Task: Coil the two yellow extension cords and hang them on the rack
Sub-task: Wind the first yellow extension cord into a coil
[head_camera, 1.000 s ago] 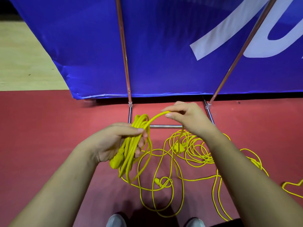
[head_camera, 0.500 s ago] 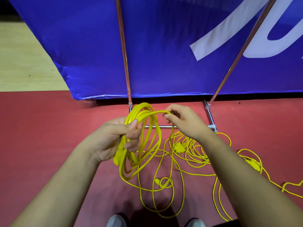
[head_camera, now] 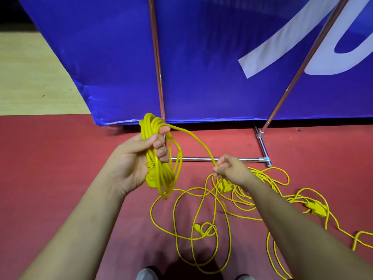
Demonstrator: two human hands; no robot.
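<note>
- Grips a coil of yellow cord (head_camera: 161,176) in the left hand (head_camera: 135,158), fingers and thumb curled tight round the bundle, raised above the red floor (head_camera: 50,168) just in front of the rack's left pole (head_camera: 156,57).
- Presses a yellow plug (head_camera: 150,179) against the heel of that palm at the coil's lower end.
- Pinches a single strand (head_camera: 193,140) in the right hand (head_camera: 234,170), fingertips closed on it, lower than the left hand and just in front of the rack's base bar (head_camera: 197,159).
- Spans the gap between the hands with that strand, in a shallow arc from the top of the coil down to the pinch.
- Stands over loose loops (head_camera: 240,201) of yellow cord spread on the floor between the forearms and off to the right, crossing one another in many places.
- Cannot tell which loops belong to which of the two cords.
- Shows a small tangle with a plug end (head_camera: 196,227) near the middle of the loops, one socket block (head_camera: 224,185) just below the right hand, and a second socket block (head_camera: 316,208) farther right, beyond the right forearm.
- Faces a blue banner (head_camera: 201,67) with white lettering, behind the upright left pole and the slanting right pole (head_camera: 302,63), both chrome.
- Takes in pale wooden floor (head_camera: 30,77) at upper left and two shoe tips (head_camera: 144,274) at the bottom edge.
</note>
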